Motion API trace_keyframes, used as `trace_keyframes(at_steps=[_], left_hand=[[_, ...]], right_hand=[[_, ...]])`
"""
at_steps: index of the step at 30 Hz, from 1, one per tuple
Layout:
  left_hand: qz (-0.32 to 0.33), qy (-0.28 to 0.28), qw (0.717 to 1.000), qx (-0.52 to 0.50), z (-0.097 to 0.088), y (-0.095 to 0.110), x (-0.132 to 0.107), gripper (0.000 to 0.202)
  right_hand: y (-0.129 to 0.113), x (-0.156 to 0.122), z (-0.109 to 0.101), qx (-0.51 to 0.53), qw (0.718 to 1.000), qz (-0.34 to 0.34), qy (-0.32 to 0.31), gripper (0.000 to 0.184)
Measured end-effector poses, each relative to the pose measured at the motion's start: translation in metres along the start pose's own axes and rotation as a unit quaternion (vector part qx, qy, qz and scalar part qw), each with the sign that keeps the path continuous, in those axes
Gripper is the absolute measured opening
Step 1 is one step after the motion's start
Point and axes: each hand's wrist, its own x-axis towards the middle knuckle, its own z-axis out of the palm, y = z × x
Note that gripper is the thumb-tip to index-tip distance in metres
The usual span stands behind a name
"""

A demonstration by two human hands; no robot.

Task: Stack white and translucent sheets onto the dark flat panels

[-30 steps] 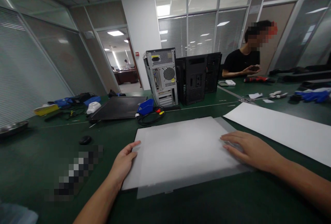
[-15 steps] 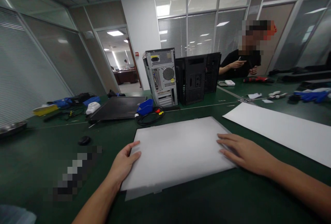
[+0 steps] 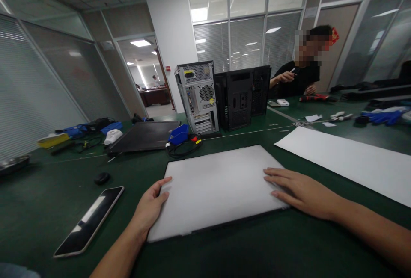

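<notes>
A stack of large white sheets (image 3: 218, 186) lies flat on the green table (image 3: 244, 252) in front of me, with a thin dark edge showing under its near side. My left hand (image 3: 149, 207) rests against the stack's left edge, thumb on top, fingers open. My right hand (image 3: 300, 190) lies flat on the right part of the stack, fingers stretched out. Neither hand holds anything.
A phone (image 3: 88, 221) lies to the left, a small black object (image 3: 102, 178) beyond it. Another white sheet (image 3: 346, 160) lies at right. Two computer towers (image 3: 224, 96), a dark panel (image 3: 144, 136), a blue bin (image 3: 179, 134) and cables stand behind. A person (image 3: 298, 79) sits across.
The lower sheet that stuck out at the near and right edges has slid under the top one. My right hand has moved left. The person opposite has raised a hand.
</notes>
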Motion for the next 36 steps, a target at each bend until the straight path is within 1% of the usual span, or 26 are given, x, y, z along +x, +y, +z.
trace_keyframes(at_steps=[2, 4, 5, 7, 9, 11, 13, 15, 17, 22, 27, 30, 33, 34, 36], left_hand=[[-0.013, 0.006, 1.000, 0.008, 0.001, 0.002, -0.001, 0.052], [-0.026, 0.010, 0.999, 0.016, 0.002, 0.003, -0.003, 0.052], [-0.030, 0.012, 0.999, 0.019, 0.002, 0.003, -0.003, 0.052], [-0.034, 0.017, 0.999, 0.023, 0.002, 0.004, -0.005, 0.051], [-0.038, 0.017, 0.999, 0.022, 0.002, 0.005, -0.006, 0.052], [-0.042, 0.018, 0.999, 0.022, 0.001, 0.006, -0.007, 0.052], [-0.042, 0.019, 0.999, 0.024, 0.000, 0.007, -0.008, 0.052], [-0.036, 0.018, 0.999, 0.022, -0.001, 0.007, -0.008, 0.052], [-0.024, 0.015, 1.000, 0.012, -0.004, 0.005, -0.008, 0.053], [-0.008, 0.011, 1.000, 0.001, -0.008, 0.000, -0.005, 0.054], [0.003, 0.012, 1.000, 0.014, -0.009, 0.000, -0.005, 0.054], [-0.009, 0.014, 1.000, 0.017, -0.007, 0.003, -0.006, 0.055], [-0.021, 0.019, 0.999, 0.024, -0.004, 0.005, -0.008, 0.056], [-0.021, 0.023, 0.999, 0.028, -0.003, 0.005, -0.008, 0.055], [-0.019, 0.030, 0.999, 0.033, -0.001, 0.006, -0.007, 0.054]], right_hand=[[0.003, 0.000, -0.003, 0.003, 1.000, 0.004, 0.000, 0.051], [0.014, 0.000, -0.005, -0.008, 0.999, 0.030, 0.011, 0.051], [0.024, -0.001, -0.004, -0.019, 0.998, 0.053, 0.022, 0.052], [0.051, -0.003, -0.001, -0.050, 0.991, 0.112, 0.054, 0.055], [0.083, -0.009, 0.004, -0.084, 0.976, 0.185, 0.083, 0.061], [0.111, -0.016, 0.008, -0.107, 0.955, 0.262, 0.090, 0.069], [0.130, -0.022, 0.010, -0.112, 0.940, 0.312, 0.085, 0.075], [0.135, -0.025, 0.010, -0.111, 0.935, 0.327, 0.078, 0.074], [0.129, -0.026, 0.010, -0.111, 0.938, 0.320, 0.072, 0.067], [0.098, -0.020, 0.007, -0.123, 0.940, 0.311, 0.072, 0.051], [0.080, -0.017, -0.002, -0.145, 0.934, 0.318, 0.079, 0.049], [0.070, -0.015, -0.009, -0.152, 0.937, 0.304, 0.086, 0.046], [0.048, -0.009, -0.011, -0.164, 0.947, 0.261, 0.094, 0.043], [0.036, -0.006, -0.011, -0.166, 0.953, 0.234, 0.099, 0.042], [0.010, -0.002, -0.008, -0.150, 0.971, 0.155, 0.108, 0.041]])
